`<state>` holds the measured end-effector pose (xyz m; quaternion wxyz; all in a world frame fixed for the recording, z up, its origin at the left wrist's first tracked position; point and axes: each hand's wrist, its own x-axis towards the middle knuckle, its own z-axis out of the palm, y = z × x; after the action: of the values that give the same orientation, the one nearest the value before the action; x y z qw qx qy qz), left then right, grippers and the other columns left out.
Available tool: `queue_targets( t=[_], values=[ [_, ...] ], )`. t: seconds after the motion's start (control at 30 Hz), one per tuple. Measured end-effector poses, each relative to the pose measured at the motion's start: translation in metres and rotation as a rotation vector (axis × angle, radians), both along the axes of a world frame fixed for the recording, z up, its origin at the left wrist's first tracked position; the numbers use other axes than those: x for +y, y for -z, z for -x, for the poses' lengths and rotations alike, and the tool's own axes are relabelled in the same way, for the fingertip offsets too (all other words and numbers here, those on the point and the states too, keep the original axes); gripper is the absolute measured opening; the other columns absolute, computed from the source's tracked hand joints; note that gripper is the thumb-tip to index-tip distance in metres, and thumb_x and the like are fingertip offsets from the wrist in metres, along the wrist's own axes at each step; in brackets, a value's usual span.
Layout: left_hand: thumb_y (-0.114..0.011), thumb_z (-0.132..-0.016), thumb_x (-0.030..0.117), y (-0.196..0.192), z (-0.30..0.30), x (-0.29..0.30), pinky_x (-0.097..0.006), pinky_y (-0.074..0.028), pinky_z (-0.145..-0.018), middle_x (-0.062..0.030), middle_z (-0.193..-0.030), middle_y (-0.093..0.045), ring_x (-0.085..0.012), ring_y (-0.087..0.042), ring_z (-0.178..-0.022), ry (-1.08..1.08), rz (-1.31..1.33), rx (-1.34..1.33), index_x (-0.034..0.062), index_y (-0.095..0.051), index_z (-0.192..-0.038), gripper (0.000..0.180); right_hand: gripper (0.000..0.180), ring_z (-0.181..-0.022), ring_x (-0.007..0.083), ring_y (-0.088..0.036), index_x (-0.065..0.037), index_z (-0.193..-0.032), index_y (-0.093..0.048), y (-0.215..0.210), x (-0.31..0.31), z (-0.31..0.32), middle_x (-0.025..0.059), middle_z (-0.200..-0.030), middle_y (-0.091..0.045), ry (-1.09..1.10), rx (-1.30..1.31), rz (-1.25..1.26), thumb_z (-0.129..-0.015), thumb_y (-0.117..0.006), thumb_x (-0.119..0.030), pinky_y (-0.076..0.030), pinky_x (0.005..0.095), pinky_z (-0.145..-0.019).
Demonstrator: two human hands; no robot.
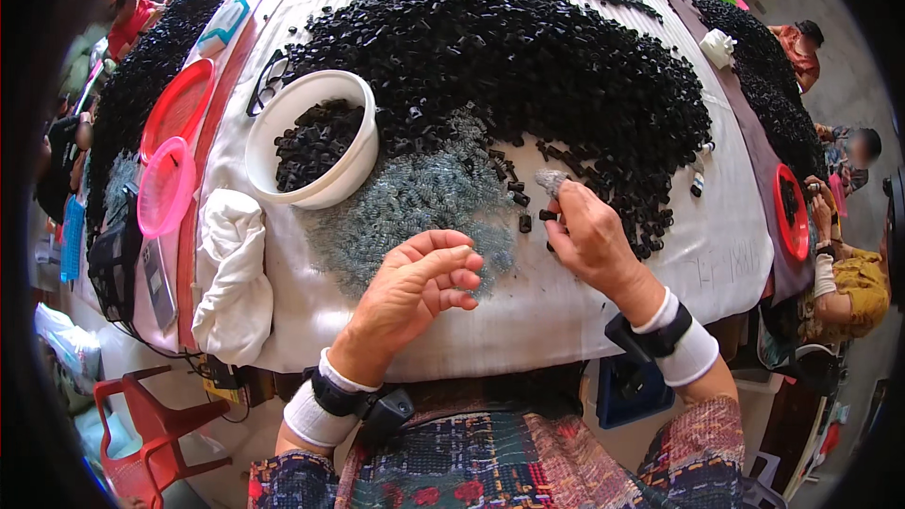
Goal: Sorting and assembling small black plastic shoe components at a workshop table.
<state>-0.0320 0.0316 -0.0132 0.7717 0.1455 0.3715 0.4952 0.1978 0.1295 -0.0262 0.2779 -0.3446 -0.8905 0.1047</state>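
My left hand (415,287) hovers over the near edge of a heap of small silvery coil springs (405,217). Its thumb and index tips meet and the other fingers are curled; anything between the tips is too small to make out. To the right, my right hand (596,238) is closed in a pinch at a small black plastic piece (547,215). A greyish-white wrap (551,181) covers one of its fingertips. Just left of that hand, several loose black pieces lie on the white cloth. Beyond both hands spreads a large pile of black plastic pieces (528,57).
A white tub (363,155) partly filled with black pieces stands left of the springs. Eyeglasses (271,80), a folded white cloth (231,273), a pink basket (166,187) and a red basket (179,108) lie further left. Other people sit along neighbouring tables. A red chair (156,429) stands lower left.
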Motion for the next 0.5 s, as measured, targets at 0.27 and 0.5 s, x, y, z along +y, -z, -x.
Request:
queue_targets(
  t=[0.27,0.5],
  values=[
    [-0.071,-0.085,0.010,-0.004,-0.013,0.007,-0.024,-0.055,-0.064,-0.0079,-0.090,-0.066,-0.0134,-0.065,-0.077,0.058,-0.211,0.157,-0.0004,-0.063,-0.098,0.019,0.037,-0.078,0.0309,-0.060,0.004,-0.108,-0.056,-0.054,-0.041,0.033,0.0150,-0.085,-0.058,-0.309,0.175,0.013,-0.072,-0.064,0.005,-0.053,0.0376,-0.063],
    [-0.069,-0.086,0.010,-0.001,0.002,-0.001,-0.025,-0.055,-0.063,-0.0093,-0.088,-0.066,-0.0139,-0.065,-0.074,-0.001,-0.059,0.131,-0.0002,-0.064,-0.099,0.018,0.033,-0.081,0.0278,-0.064,-0.001,-0.111,-0.059,-0.023,0.002,0.008,0.0135,-0.090,-0.064,-0.120,0.071,0.081,-0.080,-0.054,0.010,-0.052,0.0331,-0.071]
  ],
)
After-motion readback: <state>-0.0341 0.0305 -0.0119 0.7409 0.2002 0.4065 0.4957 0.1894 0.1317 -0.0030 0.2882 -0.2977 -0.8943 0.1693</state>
